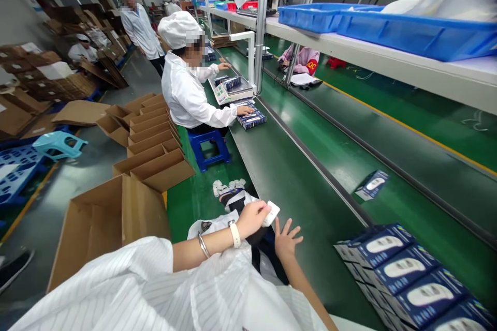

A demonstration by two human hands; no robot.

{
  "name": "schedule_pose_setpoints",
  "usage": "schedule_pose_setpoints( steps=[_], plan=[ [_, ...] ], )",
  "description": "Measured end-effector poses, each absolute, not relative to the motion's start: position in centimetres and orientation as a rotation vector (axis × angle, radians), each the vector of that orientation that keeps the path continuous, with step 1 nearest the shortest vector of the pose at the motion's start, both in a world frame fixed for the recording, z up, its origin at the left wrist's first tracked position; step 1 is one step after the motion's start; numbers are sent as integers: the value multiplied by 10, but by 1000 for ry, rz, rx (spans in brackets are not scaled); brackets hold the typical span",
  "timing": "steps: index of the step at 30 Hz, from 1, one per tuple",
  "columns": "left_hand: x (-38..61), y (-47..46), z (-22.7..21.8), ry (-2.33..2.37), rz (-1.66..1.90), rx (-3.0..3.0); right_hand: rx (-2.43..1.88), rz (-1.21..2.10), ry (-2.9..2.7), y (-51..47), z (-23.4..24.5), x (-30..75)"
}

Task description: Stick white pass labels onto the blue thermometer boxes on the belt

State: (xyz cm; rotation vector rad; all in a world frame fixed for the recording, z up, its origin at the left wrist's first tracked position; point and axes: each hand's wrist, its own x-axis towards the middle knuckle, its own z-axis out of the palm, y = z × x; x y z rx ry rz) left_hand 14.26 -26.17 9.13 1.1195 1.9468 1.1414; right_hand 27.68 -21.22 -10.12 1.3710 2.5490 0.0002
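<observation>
white plastic piece, likely light, stiff, slick, best held by its edges: left hand fingers closed on it at twelve o'clock, right hand fingers spread open.

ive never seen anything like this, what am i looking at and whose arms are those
This is one picture from a camera worn on a person's head, looking down at their own bare hands. The left hand holds a small white piece, and the right hand is open close to it. In front runs a green conveyor belt with blue boxes on it. Further along, a co-worker sits at the belt, one hand on another box.
</observation>
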Motion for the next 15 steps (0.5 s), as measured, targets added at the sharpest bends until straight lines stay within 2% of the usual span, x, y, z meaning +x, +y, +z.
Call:
schedule_pose_setpoints(
  steps=[9, 15],
  plan=[
    [141, -277, 84, 1985, 1152, 1131, 1346, 79, 2546, -214, -102, 280],
    [121, -294, 93, 2214, 1356, 1089, 1355, 103, 2519, -213, -97, 279]
  ],
)
